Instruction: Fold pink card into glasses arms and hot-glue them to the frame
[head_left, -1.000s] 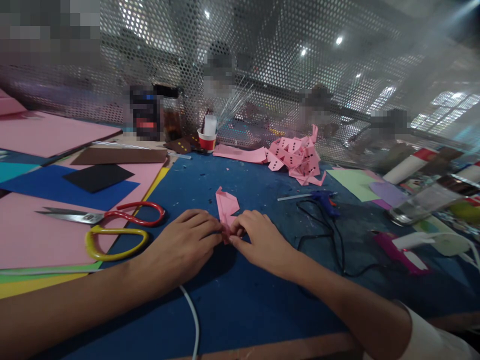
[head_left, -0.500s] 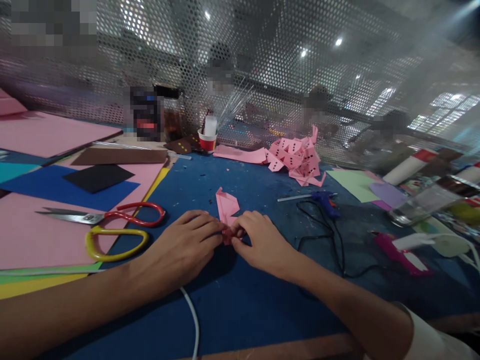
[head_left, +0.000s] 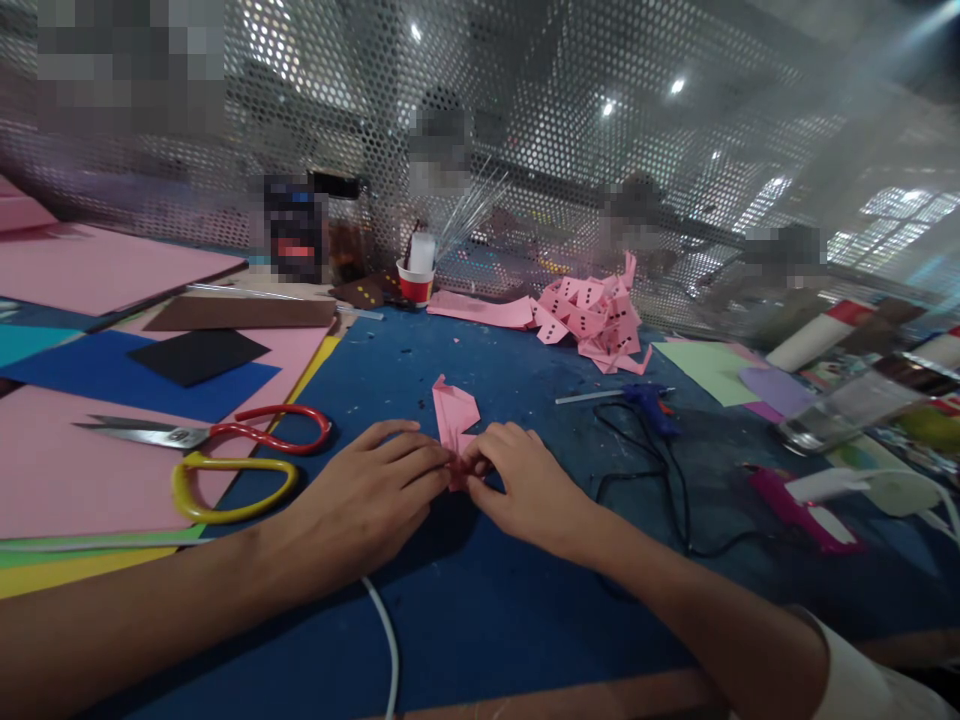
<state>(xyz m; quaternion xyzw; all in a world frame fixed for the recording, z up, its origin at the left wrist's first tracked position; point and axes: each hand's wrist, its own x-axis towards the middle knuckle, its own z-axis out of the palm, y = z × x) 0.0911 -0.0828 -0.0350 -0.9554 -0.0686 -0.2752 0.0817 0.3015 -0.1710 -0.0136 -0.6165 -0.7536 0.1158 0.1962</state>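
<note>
A small folded piece of pink paper (head_left: 455, 408) lies on the blue tabletop (head_left: 480, 620), its near end pinched between my two hands. My left hand (head_left: 382, 485) grips that end from the left, its fingers pressed together. From the right, my right hand (head_left: 521, 485) holds the same end between thumb and fingers. The fingertips partly hide the near end of the paper. Scissors (head_left: 202, 437) with one red and one yellow handle lie left of my left hand, blades pointing left.
Several pink paper pieces with black dots (head_left: 589, 315) are heaped at the back. A blue glue gun (head_left: 651, 408) with a black cord lies to the right, near a magenta tool (head_left: 802, 508). Coloured sheets (head_left: 90, 460) cover the left. A red-white cup (head_left: 415, 282) stands by the mesh panel.
Both hands stay at the near end of the pink paper. Only a very slight shift of the fingers shows.
</note>
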